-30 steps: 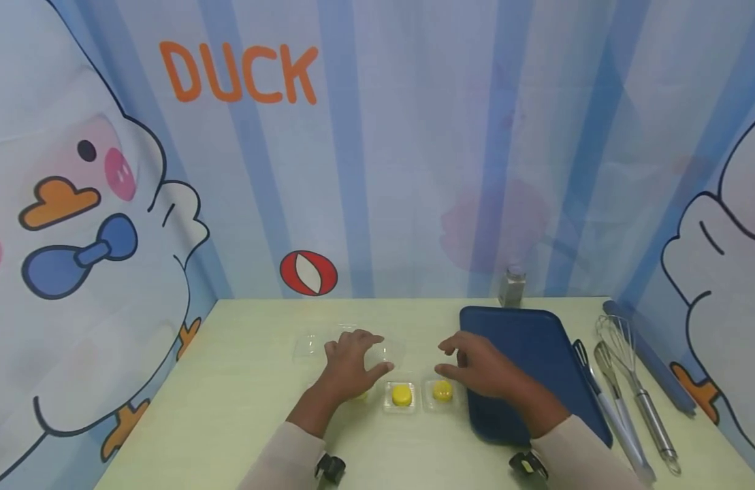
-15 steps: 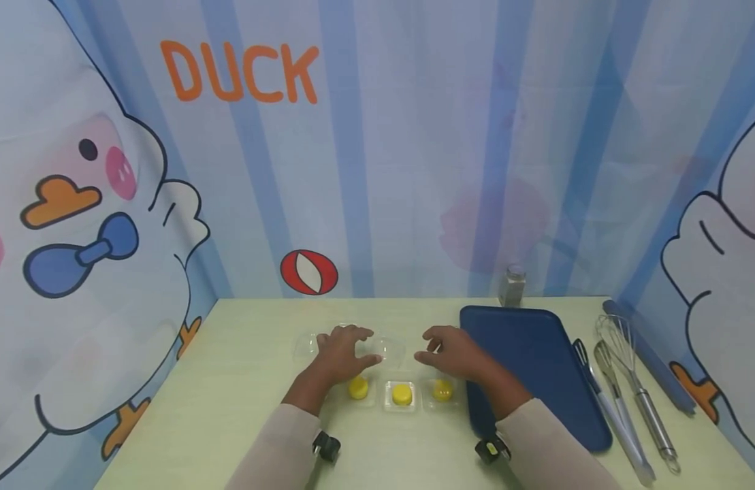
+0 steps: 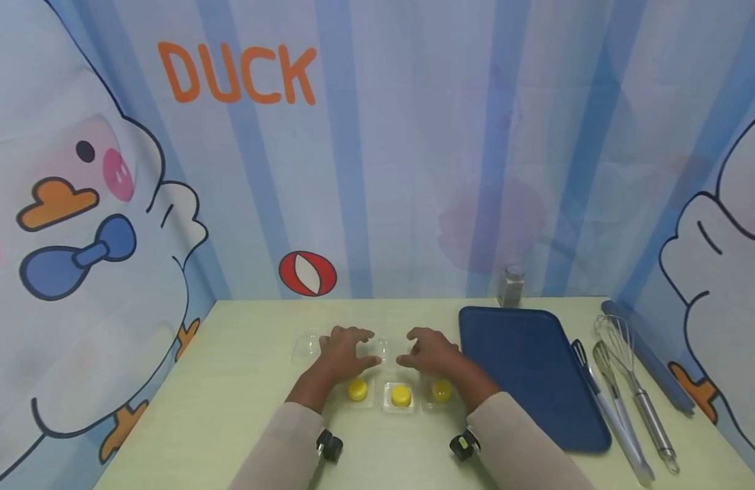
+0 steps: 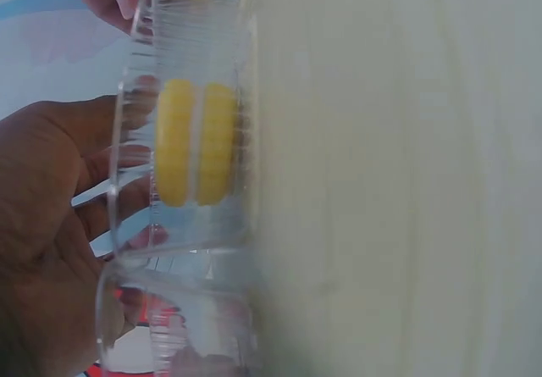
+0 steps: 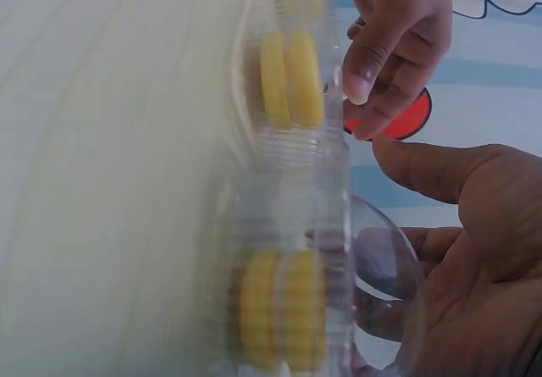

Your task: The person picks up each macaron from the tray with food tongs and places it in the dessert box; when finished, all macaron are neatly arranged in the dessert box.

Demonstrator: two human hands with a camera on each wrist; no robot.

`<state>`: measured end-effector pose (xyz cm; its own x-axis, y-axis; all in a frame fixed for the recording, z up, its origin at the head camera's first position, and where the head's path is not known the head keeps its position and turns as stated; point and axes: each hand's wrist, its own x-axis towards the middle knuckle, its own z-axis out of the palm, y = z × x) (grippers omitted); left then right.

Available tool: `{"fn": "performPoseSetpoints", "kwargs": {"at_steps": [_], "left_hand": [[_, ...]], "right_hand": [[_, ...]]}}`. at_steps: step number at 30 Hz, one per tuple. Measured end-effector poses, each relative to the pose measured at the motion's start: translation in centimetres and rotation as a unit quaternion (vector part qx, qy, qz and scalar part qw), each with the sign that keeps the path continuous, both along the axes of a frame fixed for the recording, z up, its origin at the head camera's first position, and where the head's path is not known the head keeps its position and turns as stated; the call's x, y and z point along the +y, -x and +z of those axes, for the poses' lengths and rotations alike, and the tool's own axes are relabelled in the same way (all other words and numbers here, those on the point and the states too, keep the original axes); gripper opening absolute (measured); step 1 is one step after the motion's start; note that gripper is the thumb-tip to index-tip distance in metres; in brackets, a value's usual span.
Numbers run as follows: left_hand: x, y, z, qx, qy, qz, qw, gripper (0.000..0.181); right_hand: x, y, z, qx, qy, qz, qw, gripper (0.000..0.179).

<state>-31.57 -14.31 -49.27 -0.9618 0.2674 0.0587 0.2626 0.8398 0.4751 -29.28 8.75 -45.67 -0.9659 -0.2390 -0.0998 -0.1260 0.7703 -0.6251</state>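
Observation:
Three yellow macarons sit in a row in small clear plastic boxes. These are the left macaron (image 3: 357, 389), the middle macaron (image 3: 401, 395) and the right macaron (image 3: 441, 390). Just behind the left one is my left hand (image 3: 342, 354), its thumb and fingers spread apart. My right hand (image 3: 435, 354) faces it from behind the right box, thumb and fingers also parted. Between the hands lies a clear plastic lid (image 3: 383, 350), while another clear piece (image 3: 306, 345) shows left of the left hand. In the right wrist view, a clear curved rim (image 5: 415, 288) overlaps the right fingers; I see no grip on it.
On the right lies a dark blue tray (image 3: 536, 381). Beyond it are a whisk (image 3: 643, 401), other long-handled utensils (image 3: 616, 408) and a grey-blue rod (image 3: 649, 357). A small jar (image 3: 510, 286) stands at the back edge, before a printed curtain (image 3: 402, 150).
My right hand has moved left and slightly away from me, off the tray and towards the left hand. The left hand shifted slightly back and left, uncovering the left macaron.

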Motion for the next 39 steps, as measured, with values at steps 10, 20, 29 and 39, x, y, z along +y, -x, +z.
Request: {"fn": "performPoseSetpoints", "kwargs": {"at_steps": [10,20,29,39], "left_hand": [[0.1,-0.3,0.1,0.012,0.0,0.001,0.9999,0.057],[0.6,-0.6,0.3,0.024,-0.026,0.024,0.9991,0.055],[1.3,-0.8,0.6,0.029,-0.075,0.006,0.9967,0.059],[1.7,-1.0,1.0,0.049,-0.109,0.016,0.9927,0.058]], "right_hand": [[-1.1,0.7,-0.6,-0.009,-0.011,0.003,0.9999,0.068],[-0.9,1.0,-0.7,0.021,0.015,-0.017,0.9995,0.068],[0.2,1.2,-0.9,0.05,0.107,-0.025,0.9927,0.072],[1.3,0.6,-0.6,0.07,0.141,0.004,0.9875,0.072]]}}
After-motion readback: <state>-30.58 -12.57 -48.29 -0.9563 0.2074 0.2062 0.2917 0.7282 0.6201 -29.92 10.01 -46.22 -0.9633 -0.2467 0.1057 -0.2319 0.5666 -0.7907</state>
